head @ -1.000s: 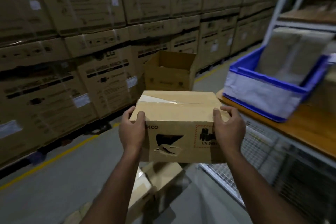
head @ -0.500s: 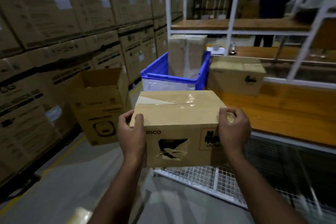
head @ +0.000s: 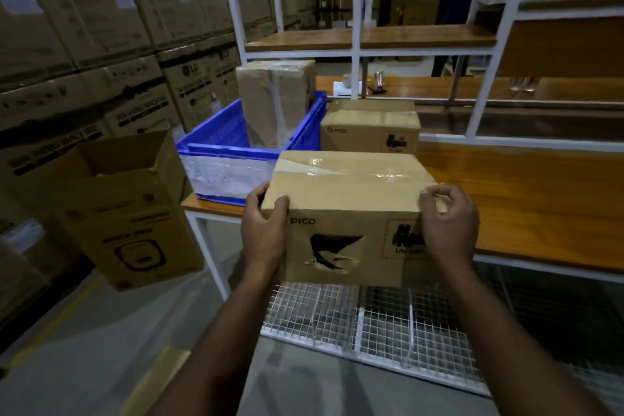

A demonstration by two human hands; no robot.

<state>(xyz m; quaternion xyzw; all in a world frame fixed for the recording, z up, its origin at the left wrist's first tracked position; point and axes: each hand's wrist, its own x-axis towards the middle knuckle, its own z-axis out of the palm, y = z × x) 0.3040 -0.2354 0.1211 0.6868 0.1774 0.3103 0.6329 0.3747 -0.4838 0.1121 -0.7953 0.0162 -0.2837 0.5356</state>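
I hold a taped brown cardboard box [head: 344, 199] marked PICO, with a torn hole in its front face, in the air in front of a wooden shelf [head: 526, 213]. My left hand [head: 265, 230] grips its left front corner, thumb on the front face. My right hand [head: 450, 223] grips its right front corner, fingers curled over the top edge. The box hangs level, over the shelf's front edge.
A blue crate [head: 236, 149] holding a tall wrapped box [head: 275, 105] stands on the shelf's left end, a second PICO box [head: 369, 127] beside it. An open carton [head: 125, 209] sits on the floor at left. Stacked cartons [head: 84, 27] wall the left. A person [head: 456, 0] stands behind the rack.
My view has swung right from the carton wall to the shelf rack. The box has stayed in both hands and now sits closer to the shelf.
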